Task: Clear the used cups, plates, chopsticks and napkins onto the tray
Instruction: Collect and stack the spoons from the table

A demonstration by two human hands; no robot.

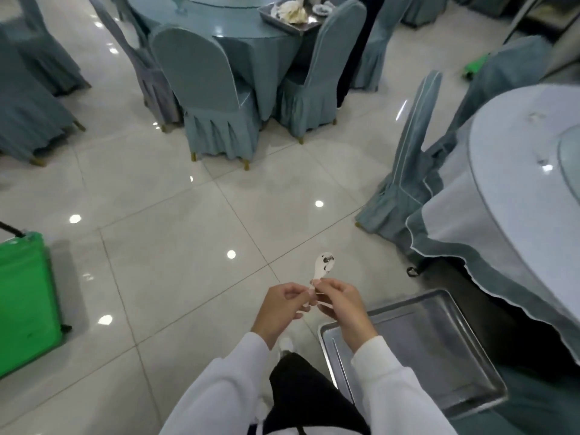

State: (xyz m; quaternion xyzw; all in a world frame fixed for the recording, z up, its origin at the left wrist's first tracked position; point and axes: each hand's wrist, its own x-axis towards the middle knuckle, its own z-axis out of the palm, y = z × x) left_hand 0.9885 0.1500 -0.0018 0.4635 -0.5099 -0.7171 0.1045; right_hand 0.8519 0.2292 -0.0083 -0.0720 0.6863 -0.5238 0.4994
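**Both hands on a white spoon above the floor**

The left hand (284, 301) and right hand (340, 301) pinch the handle of a smooth white spoon (323, 265), its oval bowl speckled dark; something thin and pale lies under the right fingers, too blurred to name; just right sits a rectangular metal tray (439, 312) with a raised rim; glossy pale floor tiles (175, 221) lie beneath; a green bin (25, 302) stands far left.

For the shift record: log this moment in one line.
left hand: holds spoon | right hand: holds spoon | tray: bare, beside person
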